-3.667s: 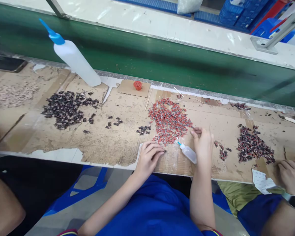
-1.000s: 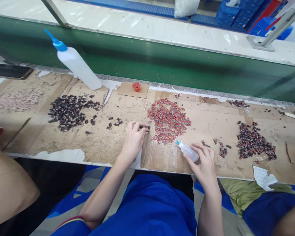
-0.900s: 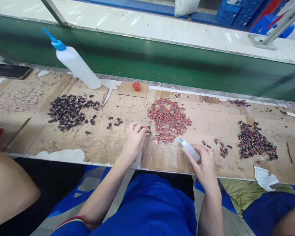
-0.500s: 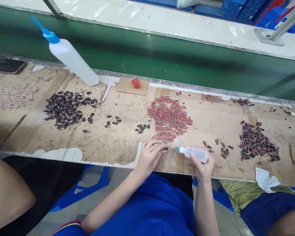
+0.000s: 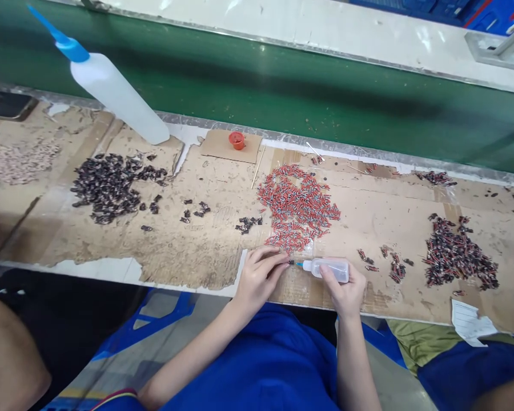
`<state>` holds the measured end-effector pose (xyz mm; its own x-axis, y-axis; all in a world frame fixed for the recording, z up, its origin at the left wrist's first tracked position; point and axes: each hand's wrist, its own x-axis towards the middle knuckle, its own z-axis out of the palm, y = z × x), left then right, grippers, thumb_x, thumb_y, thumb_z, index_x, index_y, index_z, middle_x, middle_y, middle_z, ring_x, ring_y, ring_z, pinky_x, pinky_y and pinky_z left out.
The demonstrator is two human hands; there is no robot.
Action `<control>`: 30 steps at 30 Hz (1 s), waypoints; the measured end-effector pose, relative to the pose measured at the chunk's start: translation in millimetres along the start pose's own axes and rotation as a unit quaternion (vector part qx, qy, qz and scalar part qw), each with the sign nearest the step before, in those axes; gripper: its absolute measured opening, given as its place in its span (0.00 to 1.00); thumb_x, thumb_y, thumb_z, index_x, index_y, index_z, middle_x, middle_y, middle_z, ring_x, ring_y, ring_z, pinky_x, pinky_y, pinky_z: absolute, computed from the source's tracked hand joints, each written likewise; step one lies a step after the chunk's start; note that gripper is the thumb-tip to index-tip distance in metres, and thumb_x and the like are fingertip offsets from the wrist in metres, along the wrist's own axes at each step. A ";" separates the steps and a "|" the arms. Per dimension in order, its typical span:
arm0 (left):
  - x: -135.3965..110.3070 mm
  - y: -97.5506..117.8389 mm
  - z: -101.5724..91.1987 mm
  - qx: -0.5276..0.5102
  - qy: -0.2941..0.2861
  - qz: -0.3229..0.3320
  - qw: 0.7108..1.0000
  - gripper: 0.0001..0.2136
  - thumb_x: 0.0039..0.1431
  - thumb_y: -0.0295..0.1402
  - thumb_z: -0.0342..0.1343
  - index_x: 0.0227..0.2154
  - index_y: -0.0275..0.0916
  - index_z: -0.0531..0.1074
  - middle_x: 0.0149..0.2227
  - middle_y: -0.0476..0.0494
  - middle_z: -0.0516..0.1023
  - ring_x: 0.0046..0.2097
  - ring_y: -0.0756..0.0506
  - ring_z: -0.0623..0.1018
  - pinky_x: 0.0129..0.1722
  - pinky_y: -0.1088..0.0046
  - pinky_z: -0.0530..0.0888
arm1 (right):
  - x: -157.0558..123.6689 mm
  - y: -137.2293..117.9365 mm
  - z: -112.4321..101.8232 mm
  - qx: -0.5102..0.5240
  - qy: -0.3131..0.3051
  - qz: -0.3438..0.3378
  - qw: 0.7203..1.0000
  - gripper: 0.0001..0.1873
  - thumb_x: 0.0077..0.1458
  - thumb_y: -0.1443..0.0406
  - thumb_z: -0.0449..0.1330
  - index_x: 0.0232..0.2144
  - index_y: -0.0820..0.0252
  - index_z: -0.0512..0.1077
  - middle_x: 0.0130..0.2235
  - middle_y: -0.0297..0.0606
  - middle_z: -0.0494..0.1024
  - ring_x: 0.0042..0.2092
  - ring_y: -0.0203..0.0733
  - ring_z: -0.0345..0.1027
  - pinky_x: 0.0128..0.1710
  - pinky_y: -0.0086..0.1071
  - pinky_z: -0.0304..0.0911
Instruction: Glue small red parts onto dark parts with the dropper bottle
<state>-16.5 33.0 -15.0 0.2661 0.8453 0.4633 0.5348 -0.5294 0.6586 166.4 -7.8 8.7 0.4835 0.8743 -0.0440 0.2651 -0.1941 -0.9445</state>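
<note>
My left hand point(image 5: 258, 275) pinches a small dark part point(image 5: 292, 262) between thumb and fingertips, just over the cardboard. In my right hand point(image 5: 346, 290) lies a small clear squeeze bottle point(image 5: 330, 269) with a white collar and a blue nozzle point(image 5: 299, 264). The nozzle points left and its tip is at the dark part; whether they touch I cannot tell. Right behind my hands spreads a pile of small red and silver pieces point(image 5: 297, 205). A few loose black parts point(image 5: 248, 224) lie left of that pile.
A large white bottle point(image 5: 119, 100) with a blue spout stands at the back left, near a heap of black parts point(image 5: 107, 188). An open red cup point(image 5: 237, 141) sits on cardboard. Farther right is a heap of red-and-black pieces point(image 5: 458, 254). People sit on both sides.
My right hand has moved the squeeze bottle left, bringing its nozzle up to the dark part. My left hand keeps its pinch. The camera view has shifted slightly.
</note>
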 end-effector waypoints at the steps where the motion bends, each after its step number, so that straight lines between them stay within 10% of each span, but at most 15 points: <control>1: 0.1 0.1 -0.2 0.005 0.001 0.001 1.000 0.04 0.60 0.29 0.59 0.37 0.41 0.77 0.36 0.45 0.82 0.42 0.45 0.80 0.42 0.67 0.73 | 0.3 0.4 0.0 -0.006 -0.004 -0.005 1.000 0.13 0.45 0.55 0.67 0.27 0.59 0.77 0.23 0.35 0.79 0.22 0.38 0.69 0.23 0.30 0.65; 30: 1.6 6.8 -0.8 0.054 0.000 -0.030 0.998 0.04 0.60 0.30 0.59 0.31 0.44 0.77 0.30 0.51 0.84 0.41 0.44 0.79 0.47 0.61 0.57 | 2.7 6.4 -2.7 0.027 0.021 -0.034 0.999 0.11 0.48 0.57 0.65 0.27 0.60 0.76 0.24 0.36 0.79 0.24 0.40 0.71 0.24 0.30 0.66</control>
<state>-13.1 30.8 -9.3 0.2317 0.8752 0.4247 0.6327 -0.4672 0.6176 171.7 -7.9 3.4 0.5006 0.8650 0.0330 0.2541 -0.1104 -0.9608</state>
